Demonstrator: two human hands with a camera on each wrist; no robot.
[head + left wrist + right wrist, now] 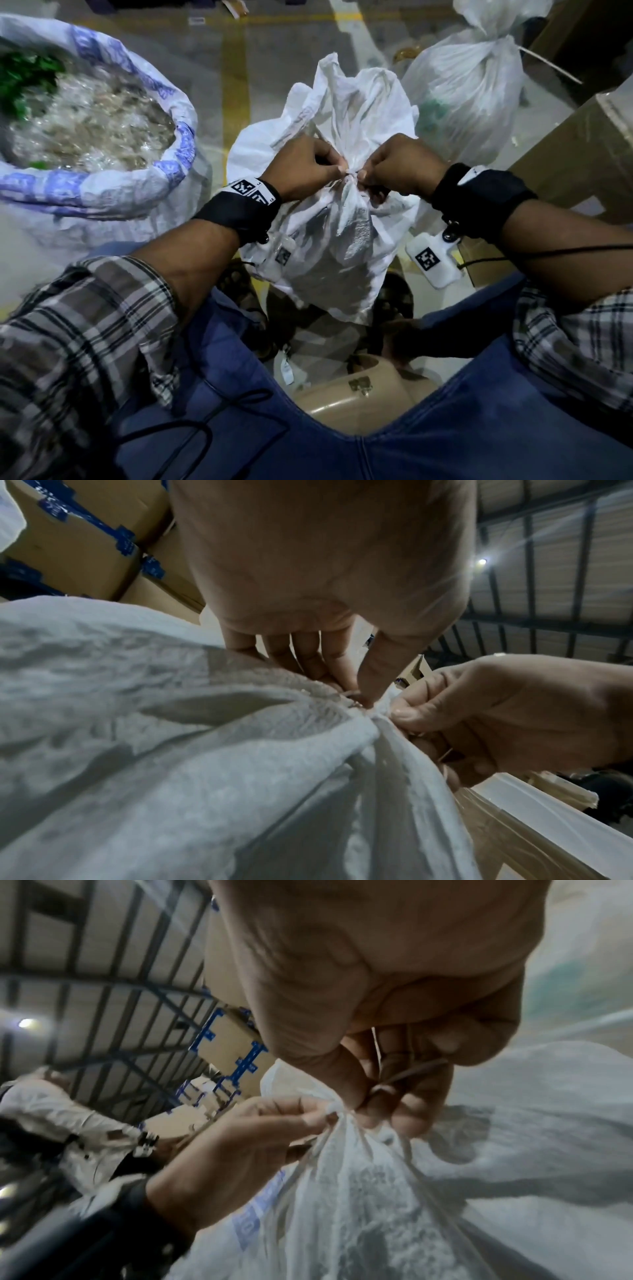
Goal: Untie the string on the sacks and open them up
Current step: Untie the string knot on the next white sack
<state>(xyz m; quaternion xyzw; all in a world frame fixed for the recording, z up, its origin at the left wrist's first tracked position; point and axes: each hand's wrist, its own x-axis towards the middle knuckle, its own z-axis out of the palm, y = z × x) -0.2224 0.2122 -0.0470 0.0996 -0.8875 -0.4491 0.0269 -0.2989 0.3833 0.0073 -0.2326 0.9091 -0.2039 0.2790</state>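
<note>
At the gathered neck of the upright white woven plastic sack [329,246], both hands pinch the thin string [404,1077]. Left hand [301,171] and right hand [400,168] fingers clamp on the knot. The sack's loose mouth points up.

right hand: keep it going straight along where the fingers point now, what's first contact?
Almost certainly the left hand. The right hand points leftward across the tied neck of the white sack, pinching the string at the knot; the opposing fingertips sit just beyond it, nearly touching.

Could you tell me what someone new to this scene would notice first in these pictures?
First, the left hand and right hand pinching the string at the gathered neck of the white sack, centre, between the person's knees. Next, the opened sack of clear plastic scraps at left, and another tied sack behind, upper right.
</note>
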